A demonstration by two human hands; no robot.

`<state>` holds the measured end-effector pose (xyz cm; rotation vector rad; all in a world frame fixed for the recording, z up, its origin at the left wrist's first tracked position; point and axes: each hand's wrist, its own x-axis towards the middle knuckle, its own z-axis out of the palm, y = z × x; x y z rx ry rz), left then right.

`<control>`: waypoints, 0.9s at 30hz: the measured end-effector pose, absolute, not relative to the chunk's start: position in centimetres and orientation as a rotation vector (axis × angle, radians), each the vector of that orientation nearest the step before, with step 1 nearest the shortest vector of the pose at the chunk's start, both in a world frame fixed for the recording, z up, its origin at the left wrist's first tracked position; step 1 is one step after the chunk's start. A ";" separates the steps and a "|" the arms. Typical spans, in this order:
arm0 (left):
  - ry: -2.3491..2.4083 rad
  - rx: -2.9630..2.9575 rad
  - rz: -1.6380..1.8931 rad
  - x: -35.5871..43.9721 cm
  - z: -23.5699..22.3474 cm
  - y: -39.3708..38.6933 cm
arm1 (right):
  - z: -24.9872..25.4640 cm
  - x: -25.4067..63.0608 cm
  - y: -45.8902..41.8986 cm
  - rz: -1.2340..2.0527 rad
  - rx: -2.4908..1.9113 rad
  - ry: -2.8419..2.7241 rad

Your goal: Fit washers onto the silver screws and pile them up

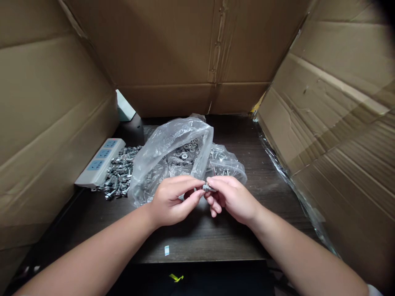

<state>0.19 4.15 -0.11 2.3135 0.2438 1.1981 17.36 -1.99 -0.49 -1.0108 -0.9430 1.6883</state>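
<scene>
Both hands meet in front of the plastic bags over the table. A small metal screw point(207, 188) with a wider, washer-like head end is between them. My right hand point(230, 193) pinches its shank between thumb and forefinger, its other fingers curled below. The thumb and forefinger of my left hand point(175, 198) close on the head end; whether a separate washer is in them I cannot tell. Behind my left hand lies an open clear plastic bag point(173, 129) with loose washers point(185, 156) inside. A second clear bag point(230, 164) of screws sits behind my right hand.
At left, a pile of metal screws point(119, 172) lies against a white power strip point(100, 164) with blue labels. Cardboard walls point(173, 49) enclose the dark wooden table point(271, 172) on three sides. A small paper scrap point(167, 250) lies near the front edge.
</scene>
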 end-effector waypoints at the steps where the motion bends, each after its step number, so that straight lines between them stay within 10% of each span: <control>1: 0.260 2.307 1.210 0.2 -0.1 4.1 | -0.5 17.4 -2.0 1.665 -1.007 -0.977; 27: 0.161 2.684 1.294 -0.3 0.1 4.1 | -0.9 18.3 -1.4 2.358 -0.641 -0.484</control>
